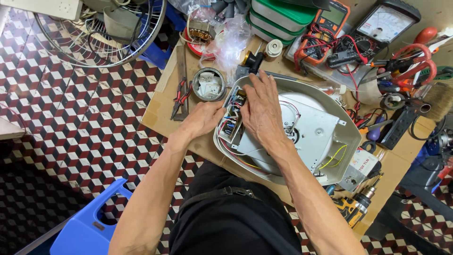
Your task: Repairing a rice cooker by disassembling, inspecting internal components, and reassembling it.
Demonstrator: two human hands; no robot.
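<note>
Opened grey appliance base [325, 141] lies on the bench [163, 101], long axis upper-left to lower-right; left hand [203, 118] grips its circuit board [231, 123], right hand [262, 111] rests flat, fingers released.

Bench = low table [163, 101] topped with brown cardboard, over checkered tile floor [85, 123]. On it, in front of me: opened grey appliance housing [347, 141], underside up. Left of it: round metal cup [209, 84], red-handled pliers [180, 97]. Far edge: stacked green-lidded boxes [276, 16], orange multimeter [330, 21], analog meter [384, 21]. Right: red scissors [410, 59], black power strip [400, 127], brush [439, 99]. Near edge: yellow drill [351, 208].
</note>
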